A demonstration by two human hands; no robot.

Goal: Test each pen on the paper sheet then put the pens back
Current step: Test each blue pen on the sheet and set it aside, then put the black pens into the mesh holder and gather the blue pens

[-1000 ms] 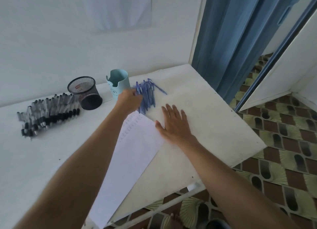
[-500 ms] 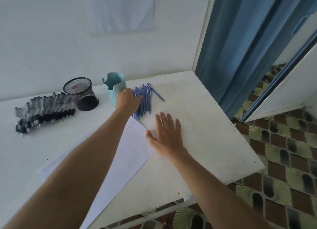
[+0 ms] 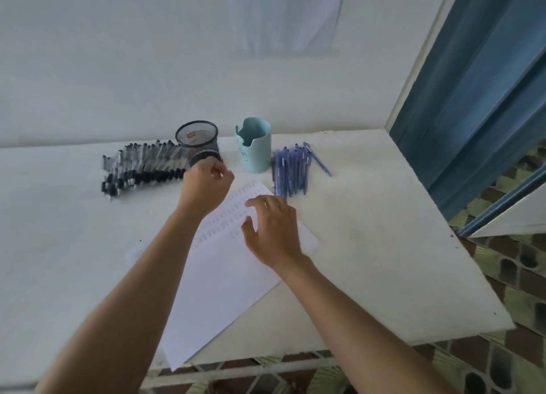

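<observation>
A white paper sheet (image 3: 224, 290) with rows of small marks lies slantwise on the white table (image 3: 369, 246). Several blue pens (image 3: 291, 169) lie in a row right of a teal pen cup (image 3: 255, 145). Several black pens (image 3: 141, 169) lie in a row left of a black mesh cup (image 3: 196, 139). My left hand (image 3: 206, 185) is by the mesh cup's base, at the right end of the black pens, fingers curled; I see nothing in it. My right hand (image 3: 271, 228) hovers over the sheet's upper part, fingers loosely spread.
A white wall runs behind the table. A blue curtain (image 3: 478, 83) hangs at the right past the table's corner. The table's right and front edges drop to a patterned tile floor (image 3: 508, 275).
My left hand has left the blue pens and swung left past the teal cup to the mesh cup. My right hand has lifted off the table and shifted onto the sheet.
</observation>
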